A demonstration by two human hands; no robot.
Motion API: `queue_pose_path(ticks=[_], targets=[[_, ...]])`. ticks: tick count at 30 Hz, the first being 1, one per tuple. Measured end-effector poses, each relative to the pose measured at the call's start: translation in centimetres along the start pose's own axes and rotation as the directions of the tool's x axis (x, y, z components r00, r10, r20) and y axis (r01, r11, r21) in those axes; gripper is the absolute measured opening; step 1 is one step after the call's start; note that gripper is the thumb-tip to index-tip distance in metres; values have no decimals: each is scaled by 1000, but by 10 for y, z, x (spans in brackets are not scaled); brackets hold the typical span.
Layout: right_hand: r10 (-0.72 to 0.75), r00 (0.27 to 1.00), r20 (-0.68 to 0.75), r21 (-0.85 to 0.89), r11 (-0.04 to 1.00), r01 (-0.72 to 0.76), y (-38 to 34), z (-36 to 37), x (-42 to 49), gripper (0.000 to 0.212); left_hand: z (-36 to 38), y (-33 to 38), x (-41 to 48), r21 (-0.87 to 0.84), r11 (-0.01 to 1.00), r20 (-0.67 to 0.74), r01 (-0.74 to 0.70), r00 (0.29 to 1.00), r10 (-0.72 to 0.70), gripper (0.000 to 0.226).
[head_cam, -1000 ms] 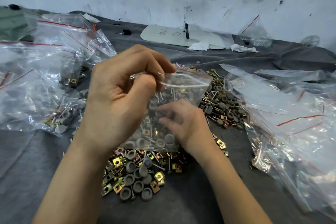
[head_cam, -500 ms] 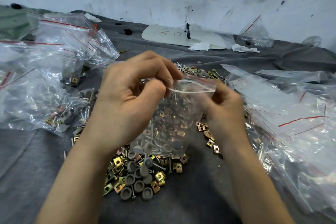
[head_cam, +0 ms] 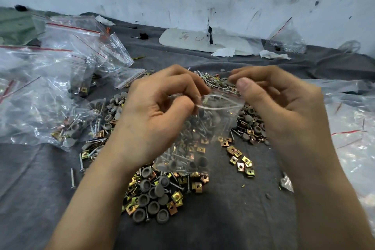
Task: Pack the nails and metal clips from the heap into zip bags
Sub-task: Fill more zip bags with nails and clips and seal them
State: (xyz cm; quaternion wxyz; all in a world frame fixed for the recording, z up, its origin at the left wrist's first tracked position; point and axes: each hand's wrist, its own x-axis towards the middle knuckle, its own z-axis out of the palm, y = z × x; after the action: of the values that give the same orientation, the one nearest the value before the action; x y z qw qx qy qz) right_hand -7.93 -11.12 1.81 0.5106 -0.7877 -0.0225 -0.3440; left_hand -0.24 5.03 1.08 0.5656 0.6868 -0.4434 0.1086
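Clerk: Left hand (head_cam: 154, 119) and right hand (head_cam: 284, 111), status?

Checker: Both are pinching the small clear plastic zip bag (head_cam: 203, 138) at its mouth ends. The seal is running left-right between them, and the bag is hanging over the heap of grey-capped nails and brass-coloured metal clips (head_cam: 158, 195).

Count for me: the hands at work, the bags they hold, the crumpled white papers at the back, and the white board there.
Hands: 2, left hand and right hand
Zip bag in their grip: 1
Crumpled papers: 2
White board: 1
Total: 6
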Motion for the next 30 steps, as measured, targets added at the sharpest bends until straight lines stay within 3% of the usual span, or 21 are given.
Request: queue_pose_path(ticks=[2,4,6,9,13,19,24,28,30], targets=[[95,993,-63,-28,995,-97,10,-11,2,5,-1,0,0,-7,1000,-9,6,1000,-6,16],[278,960,-14,-159,948,-277,27,-23,3,4,-1,-1,0,3,1000,-21,8,1000,-8,16],[503,858,103,-357,824,-440,47,-28,2,2,-2,-1,0,18,1000,-29,11,1000,-11,18],[665,728,168,-592,659,-465,70,-20,-1,6,-2,0,0,18,1000,-40,23,999,-22,23],[703,691,166,-699,578,-421,80,-7,-4,19,-2,1,0,21,1000,-28,6,1000,-5,16],[664,714,221,-617,662,-425,82,-6,-1,13,-4,-1,-1,21,1000,-24,4,1000,-4,16],[616,781,103,-558,686,-467,80,-18,2,7,-6,-3,-1,38,999,-30,-1,1000,2,17],[727,660,189,-711,565,-418,76,-17,-2,19,-5,-2,-1,49,999,-29,7,1000,-6,17],[741,640,205,-734,549,-400,76,-14,-3,24,-5,-1,-1,49,999,-28,8,1000,-6,17]])
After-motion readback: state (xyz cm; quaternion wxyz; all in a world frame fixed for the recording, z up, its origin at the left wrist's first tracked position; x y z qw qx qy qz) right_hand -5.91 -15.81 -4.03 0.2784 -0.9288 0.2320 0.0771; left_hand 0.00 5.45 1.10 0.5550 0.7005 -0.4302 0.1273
